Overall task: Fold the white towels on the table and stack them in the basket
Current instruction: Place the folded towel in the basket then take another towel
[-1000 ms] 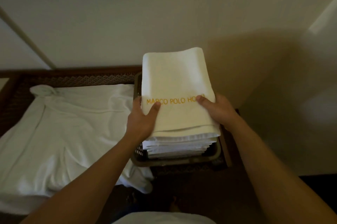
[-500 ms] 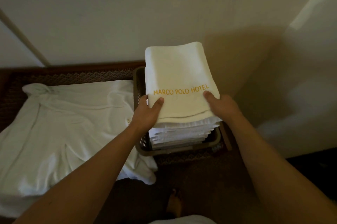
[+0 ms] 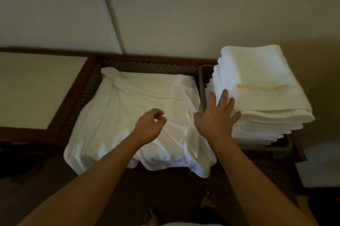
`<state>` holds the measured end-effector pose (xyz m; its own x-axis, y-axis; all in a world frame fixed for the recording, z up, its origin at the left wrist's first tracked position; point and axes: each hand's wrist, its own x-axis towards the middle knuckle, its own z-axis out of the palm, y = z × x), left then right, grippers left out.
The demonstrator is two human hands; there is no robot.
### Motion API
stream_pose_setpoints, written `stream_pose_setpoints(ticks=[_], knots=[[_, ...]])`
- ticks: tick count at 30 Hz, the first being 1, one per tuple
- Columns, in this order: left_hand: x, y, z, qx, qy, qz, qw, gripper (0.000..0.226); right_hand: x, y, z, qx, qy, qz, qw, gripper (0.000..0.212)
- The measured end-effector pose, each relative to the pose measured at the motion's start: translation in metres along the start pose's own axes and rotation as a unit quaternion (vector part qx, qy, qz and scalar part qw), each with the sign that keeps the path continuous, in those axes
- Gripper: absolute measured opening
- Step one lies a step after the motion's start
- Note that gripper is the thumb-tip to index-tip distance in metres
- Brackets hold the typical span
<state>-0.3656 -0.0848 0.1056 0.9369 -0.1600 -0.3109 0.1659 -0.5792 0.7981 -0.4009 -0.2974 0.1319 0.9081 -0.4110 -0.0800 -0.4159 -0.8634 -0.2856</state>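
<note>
Over the table [image 3: 150,61], both hands have let go of the stacked towels [image 3: 261,86]: left hand [image 3: 150,124] loosely curled, right hand [image 3: 217,115] spread.

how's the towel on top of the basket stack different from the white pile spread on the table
The top towel is folded into a flat rectangle; the loose pile is rumpled and creased, with a knot at its far left corner. The top towel sits high on the stack in the basket; the loose pile lies low on the table, its near edge hanging over. Both are white with gold lettering.
</note>
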Motion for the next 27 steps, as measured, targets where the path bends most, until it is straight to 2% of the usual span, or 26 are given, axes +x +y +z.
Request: stream_pose_setpoints(ticks=[2, 5, 10, 13, 17, 21, 23, 27], knots=[[-0.004, -0.024, -0.026, 0.008, 0.009, -0.015, 1.000, 0.032, -0.008, -0.029, 0.019, 0.013, -0.046, -0.001, 0.999, 0.080], [-0.001, -0.051, -0.050, 0.017, -0.001, -0.037, 0.999, 0.031, -0.016, -0.064, 0.047, 0.032, -0.104, -0.049, 0.993, 0.076], [0.032, -0.074, -0.066, -0.004, -0.006, -0.051, 0.999, 0.027, 0.004, -0.098, 0.084, 0.133, -0.181, -0.110, 0.968, 0.053], [0.068, -0.084, -0.068, -0.003, -0.020, -0.058, 0.998, 0.033, 0.029, -0.107, 0.112, 0.162, -0.227, -0.133, 0.951, 0.046], [0.148, -0.098, -0.074, 0.048, -0.048, -0.046, 0.997, 0.038, 0.090, -0.127, 0.154, 0.181, -0.234, -0.103, 0.950, 0.039], [0.237, -0.121, -0.083, 0.150, -0.079, -0.023, 0.985, 0.042, 0.159, -0.148, 0.197, 0.182, -0.219, -0.092, 0.954, 0.039], [0.279, -0.135, -0.086, 0.214, -0.096, 0.000, 0.972, 0.045, 0.190, -0.153, 0.215, 0.160, -0.217, -0.076, 0.960, 0.040], [0.350, -0.146, -0.091, 0.313, -0.083, 0.044, 0.945, 0.050, 0.246, -0.157, 0.242, 0.091, -0.185, -0.076, 0.976, 0.044]])
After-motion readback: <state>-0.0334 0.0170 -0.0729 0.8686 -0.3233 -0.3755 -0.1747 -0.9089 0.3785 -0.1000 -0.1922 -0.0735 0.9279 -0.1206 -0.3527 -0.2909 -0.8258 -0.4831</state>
